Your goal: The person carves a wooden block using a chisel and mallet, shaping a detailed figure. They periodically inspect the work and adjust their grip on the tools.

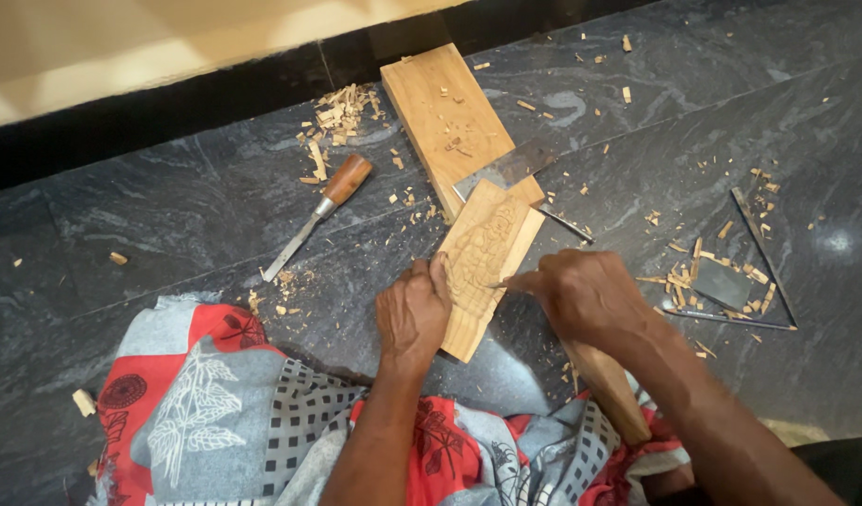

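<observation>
— Underfoot?
— Dark grey stone floor (168,225), littered with wood chips (339,114); patterned red and grey cloth (215,403) over the lap.
— Left hand (412,314)?
— Palm down, fingers curled over the left edge of a carved wooden panel (480,262), pinning it flat.
— Right hand (585,295)?
— Fisted around a thin carving tool (502,283), tip on the relief, wrist bent inward.
— Nearby?
— Plain wooden block (445,117) just beyond the panel; wooden-handled chisel (318,211) lying left, apart.
</observation>
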